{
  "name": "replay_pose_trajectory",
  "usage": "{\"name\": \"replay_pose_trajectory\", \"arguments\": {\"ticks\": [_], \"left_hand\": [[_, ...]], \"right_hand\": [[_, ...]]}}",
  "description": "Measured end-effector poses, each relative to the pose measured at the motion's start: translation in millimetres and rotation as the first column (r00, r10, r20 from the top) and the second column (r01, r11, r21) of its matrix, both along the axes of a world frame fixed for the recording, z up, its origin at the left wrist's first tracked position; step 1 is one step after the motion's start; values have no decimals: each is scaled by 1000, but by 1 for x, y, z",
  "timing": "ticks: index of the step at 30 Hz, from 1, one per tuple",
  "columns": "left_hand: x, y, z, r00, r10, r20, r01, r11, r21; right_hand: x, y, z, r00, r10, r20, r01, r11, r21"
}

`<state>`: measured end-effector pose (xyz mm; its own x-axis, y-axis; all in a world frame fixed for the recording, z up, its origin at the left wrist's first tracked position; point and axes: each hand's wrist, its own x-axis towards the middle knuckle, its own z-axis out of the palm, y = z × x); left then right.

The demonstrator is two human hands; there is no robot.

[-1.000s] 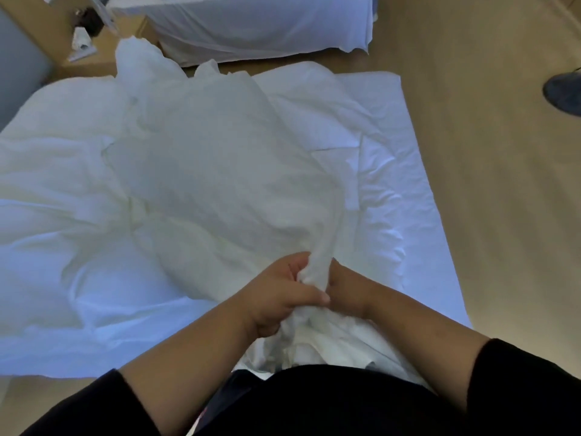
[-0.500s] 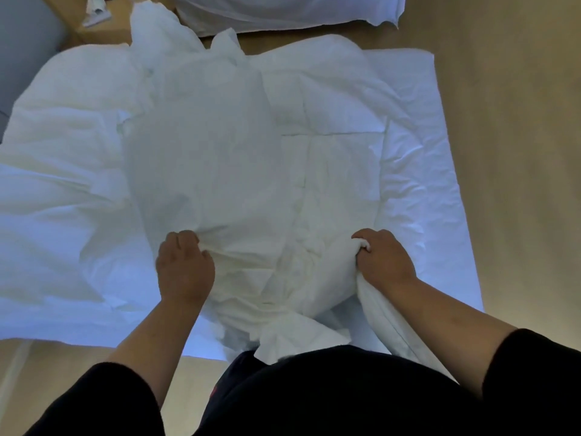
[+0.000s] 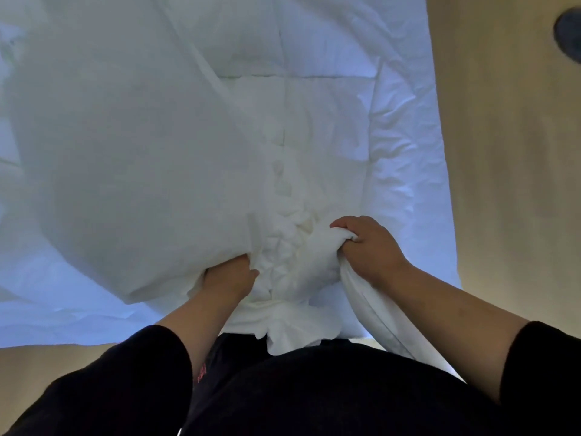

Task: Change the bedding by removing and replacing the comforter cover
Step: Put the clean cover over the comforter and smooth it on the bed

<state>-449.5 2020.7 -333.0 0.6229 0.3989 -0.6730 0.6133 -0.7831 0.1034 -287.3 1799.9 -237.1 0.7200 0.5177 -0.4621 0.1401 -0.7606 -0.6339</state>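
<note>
White cover billows left of the grip, risen since half a second ago, when it lay flatter. Left hand has slid inward and now reaches under the cover's edge; its fingers are hidden there, so I cannot tell whether they hold cloth. Between the hands the quilted comforter bunches on the bed. Right hand has held its place, fingers curled tight round a wad of cloth. Judging by this, the comforter is being fed into the cover, with spreading yet to do.
</note>
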Motion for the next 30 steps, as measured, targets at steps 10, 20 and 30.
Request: {"name": "replay_pose_trajectory", "arguments": {"ticks": [10,20,30], "left_hand": [[-25,-10,12,971,-237,-35,235,971,-39],[-71,-119,86,393,751,531,-700,619,-356],[-52,-211,206,424,785,452,-579,618,-531]], "right_hand": [[-3,-15,7,998,-69,2,69,996,50],[39,-73,50,988,156,15,-154,946,285],[49,-33,143,909,320,267,-401,844,356]]}}
